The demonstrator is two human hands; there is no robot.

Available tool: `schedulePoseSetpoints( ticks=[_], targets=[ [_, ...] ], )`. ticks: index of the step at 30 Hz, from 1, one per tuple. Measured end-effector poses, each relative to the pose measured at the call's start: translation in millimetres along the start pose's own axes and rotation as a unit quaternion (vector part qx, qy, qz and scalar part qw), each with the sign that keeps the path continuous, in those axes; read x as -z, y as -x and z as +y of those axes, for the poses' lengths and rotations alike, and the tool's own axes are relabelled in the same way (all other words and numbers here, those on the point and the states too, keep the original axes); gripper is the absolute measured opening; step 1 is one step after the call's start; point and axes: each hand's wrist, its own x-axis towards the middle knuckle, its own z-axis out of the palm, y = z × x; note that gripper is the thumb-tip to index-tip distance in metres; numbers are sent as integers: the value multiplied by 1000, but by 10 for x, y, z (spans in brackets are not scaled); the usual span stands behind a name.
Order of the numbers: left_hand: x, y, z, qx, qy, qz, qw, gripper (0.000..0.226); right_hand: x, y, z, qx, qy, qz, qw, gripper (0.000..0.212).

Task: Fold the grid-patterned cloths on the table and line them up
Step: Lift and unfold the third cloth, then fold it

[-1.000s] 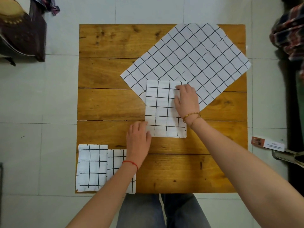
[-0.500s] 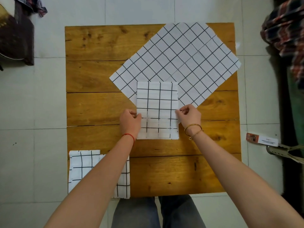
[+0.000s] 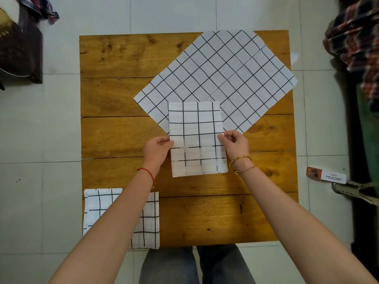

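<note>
Folded cloth (image 3: 196, 138) (pinched, 2 hands)

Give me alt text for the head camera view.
Both hands, left and right, pinch the side edges of a folded grid cloth on a wooden table. It overlaps an unfolded cloth; two folded cloths lie near-left.

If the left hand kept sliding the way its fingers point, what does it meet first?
The left hand points right across the folded cloth it already pinches; beyond that, probably the right hand at the opposite edge.
</note>
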Motion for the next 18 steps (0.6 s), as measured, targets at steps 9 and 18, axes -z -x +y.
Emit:
schedulePoseSetpoints(
  ticks=[9, 18],
  targets=[
    [270, 249, 101, -54, 97, -44, 993, 23, 237, 108, -100, 72, -66, 8, 995, 16],
    [292, 589, 286, -231, 139, -28, 962, 8, 399, 299, -293, 117, -186, 27, 975, 13]
  ],
)
